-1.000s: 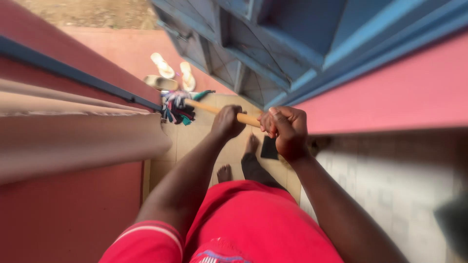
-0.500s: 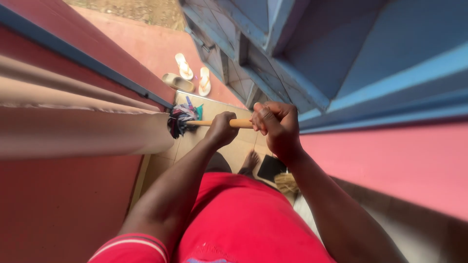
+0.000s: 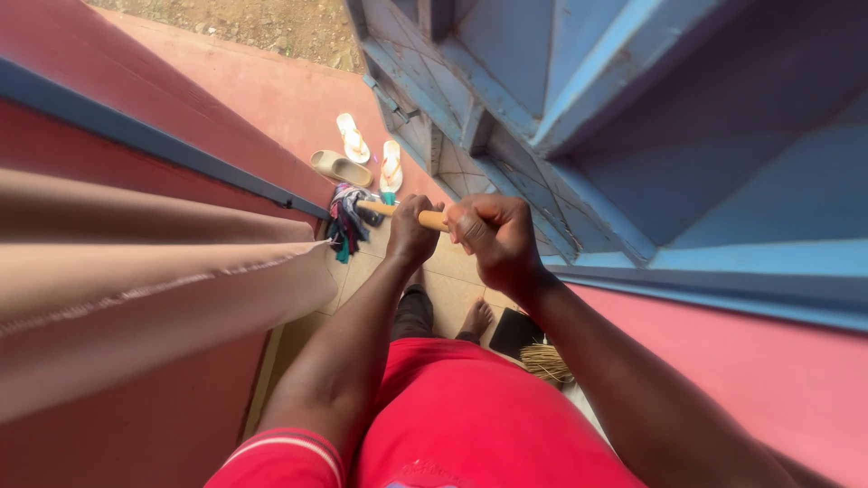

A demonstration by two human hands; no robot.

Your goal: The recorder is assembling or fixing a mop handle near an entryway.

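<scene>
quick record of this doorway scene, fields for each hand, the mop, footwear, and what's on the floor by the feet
left hand: closed around the mop handle, nearer the head
right hand: closed around the handle's upper end
mop head: multicoloured cloth strips, on the tiled floor at the threshold
footwear: two white flip-flops and a tan slipper on the red step outside
by the feet: straw broom beside a dark flat object
door: blue, open
curtain: beige, at left

The mop head (image 3: 348, 221) swings from the left wall out toward the doorway, closer to the sandals (image 3: 371, 152) now. Both hands slide up the wooden handle (image 3: 432, 220) and sit closer together. A straw broom (image 3: 547, 361) comes into view by the foot.
</scene>
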